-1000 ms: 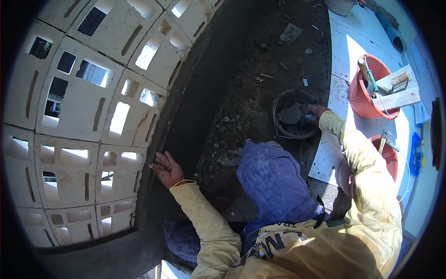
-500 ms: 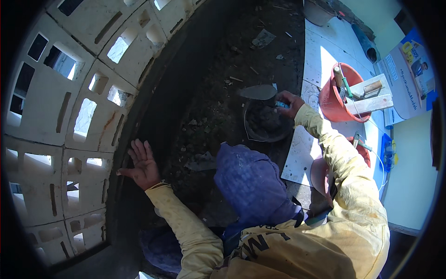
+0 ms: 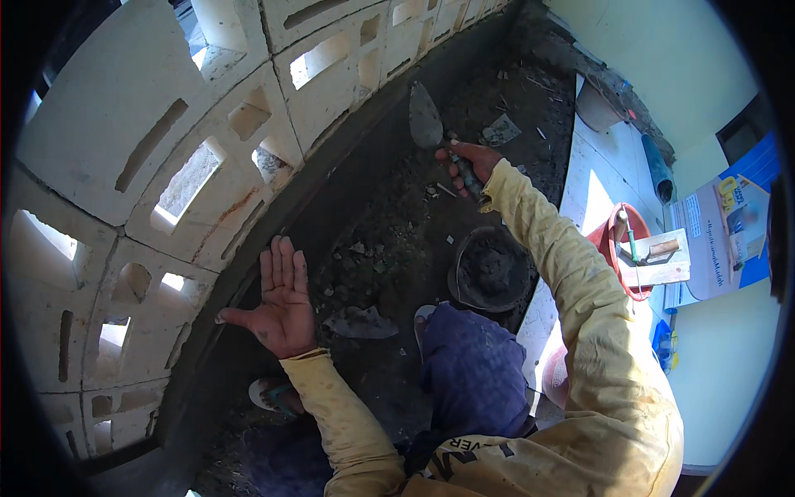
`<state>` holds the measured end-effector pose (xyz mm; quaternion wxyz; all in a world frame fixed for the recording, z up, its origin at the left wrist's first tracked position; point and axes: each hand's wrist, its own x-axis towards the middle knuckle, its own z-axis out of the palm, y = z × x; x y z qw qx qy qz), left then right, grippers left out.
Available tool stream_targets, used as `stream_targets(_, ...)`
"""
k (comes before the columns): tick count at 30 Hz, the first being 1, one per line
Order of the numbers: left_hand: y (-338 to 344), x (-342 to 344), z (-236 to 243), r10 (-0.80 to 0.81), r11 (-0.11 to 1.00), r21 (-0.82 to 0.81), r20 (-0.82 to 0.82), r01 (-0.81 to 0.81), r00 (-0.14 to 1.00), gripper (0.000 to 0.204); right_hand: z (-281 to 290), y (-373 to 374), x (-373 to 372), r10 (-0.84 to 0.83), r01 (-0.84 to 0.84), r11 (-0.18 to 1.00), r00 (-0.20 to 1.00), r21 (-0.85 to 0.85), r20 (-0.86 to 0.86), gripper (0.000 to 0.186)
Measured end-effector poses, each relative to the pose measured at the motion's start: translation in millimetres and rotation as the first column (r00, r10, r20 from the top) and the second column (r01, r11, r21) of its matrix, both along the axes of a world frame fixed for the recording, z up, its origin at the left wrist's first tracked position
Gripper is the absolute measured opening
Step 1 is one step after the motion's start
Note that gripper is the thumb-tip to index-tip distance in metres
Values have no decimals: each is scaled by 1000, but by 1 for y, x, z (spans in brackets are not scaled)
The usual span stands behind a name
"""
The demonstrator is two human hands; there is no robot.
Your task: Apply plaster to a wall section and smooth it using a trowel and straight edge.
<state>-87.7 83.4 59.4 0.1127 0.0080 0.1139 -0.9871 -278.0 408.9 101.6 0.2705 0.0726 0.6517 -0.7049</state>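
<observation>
My right hand (image 3: 469, 166) is closed round the handle of a trowel (image 3: 426, 118). The pointed grey blade stands out beyond the fingers, close to the dark plastered foot of the wall (image 3: 352, 157). My left hand (image 3: 286, 302) is open, palm up with the thumb spread, beside the pale pierced-block wall (image 3: 248, 217); it holds nothing. Between my right forearm and my knee sits a dark bucket (image 3: 455, 282) with grey mortar (image 3: 494, 263) in it.
A torn grey scrap (image 3: 361, 322) and rubble lie on the dirt floor (image 3: 389, 240). Right of it runs a strip of white tiles (image 3: 582, 161), bearing a red bucket (image 3: 609, 236) with tools and a board on top. Another bucket (image 3: 600, 108) stands at the far end.
My right hand has carried the trowel from above the mortar bucket forward and left toward the wall. The left hand has turned its palm up. The view has shifted too.
</observation>
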Motion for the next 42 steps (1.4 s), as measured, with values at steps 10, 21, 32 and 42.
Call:
stream_targets(10,2,-7,-2,51,996,75,50,-55,997,119,-22,-25,-55,15,-4,996,991,-88,133,32)
stream_targets(21,2,-7,0,64,992,100,107,-75,992,121,41,3,-45,70,-126,915,985,383,157,36)
stream_targets(32,-1,-6,0,38,986,160,56,-47,998,122,71,-48,-97,123,-229,900,950,371,288,37)
stream_targets(42,0,-8,-1,62,985,155,70,-73,996,120,87,-81,-62,108,-238,813,958,531,265,36)
